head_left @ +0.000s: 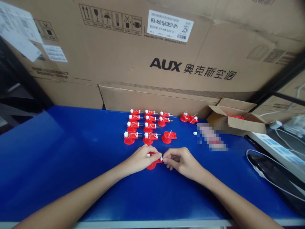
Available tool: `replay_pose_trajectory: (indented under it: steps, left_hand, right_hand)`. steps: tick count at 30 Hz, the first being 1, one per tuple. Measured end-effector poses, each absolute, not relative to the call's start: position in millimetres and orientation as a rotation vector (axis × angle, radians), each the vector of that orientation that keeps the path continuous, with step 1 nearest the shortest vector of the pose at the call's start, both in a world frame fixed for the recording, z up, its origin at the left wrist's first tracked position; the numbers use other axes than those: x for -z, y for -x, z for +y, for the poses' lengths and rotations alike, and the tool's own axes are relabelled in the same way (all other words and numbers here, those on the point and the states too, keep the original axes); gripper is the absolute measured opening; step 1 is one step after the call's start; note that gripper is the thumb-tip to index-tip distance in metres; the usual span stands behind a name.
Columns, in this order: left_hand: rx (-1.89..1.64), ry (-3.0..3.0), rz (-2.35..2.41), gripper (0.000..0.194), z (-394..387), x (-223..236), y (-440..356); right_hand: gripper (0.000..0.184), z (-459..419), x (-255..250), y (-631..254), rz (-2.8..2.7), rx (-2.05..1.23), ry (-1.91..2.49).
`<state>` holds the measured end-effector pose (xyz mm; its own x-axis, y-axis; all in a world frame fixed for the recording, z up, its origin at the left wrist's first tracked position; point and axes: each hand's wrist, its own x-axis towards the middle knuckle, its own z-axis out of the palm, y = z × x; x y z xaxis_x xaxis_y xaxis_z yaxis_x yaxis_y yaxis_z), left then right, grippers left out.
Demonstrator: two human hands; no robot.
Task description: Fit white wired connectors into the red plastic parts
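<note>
My left hand (142, 158) is closed around a small red plastic part (152, 164) resting on the blue table (71, 159). My right hand (181, 160) pinches a tiny white piece (161, 158) at that part's right end. Both hands meet at the table's middle, just in front of several finished-looking red parts with white tips (143, 127) laid out in rows. One red part without a white tip (169, 137) lies at the right end of the nearest row.
Two more red parts (189, 118) lie behind, beside a small open carton (234, 119). A big AUX cardboard box (166, 51) walls the back. A white power strip (274, 148), cables and a dark device (269, 168) sit at right.
</note>
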<state>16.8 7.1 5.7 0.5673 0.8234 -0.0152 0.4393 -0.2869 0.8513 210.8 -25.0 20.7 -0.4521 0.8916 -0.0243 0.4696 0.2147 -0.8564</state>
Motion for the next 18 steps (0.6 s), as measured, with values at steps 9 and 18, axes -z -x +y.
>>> replay_pose_trajectory:
  steps: [9,18]
  left_hand:
    - [-0.551,-1.871,1.006,0.027,5.0,-7.7,-15.5]
    - [-0.524,-1.82,1.019,0.025,3.8,-8.7,-17.1]
  right_hand:
    - [0.015,-27.5,-24.6,-211.5,-2.081,-1.061,1.234]
    - [0.019,-27.0,-28.1,-214.2,-2.186,-0.954,1.256]
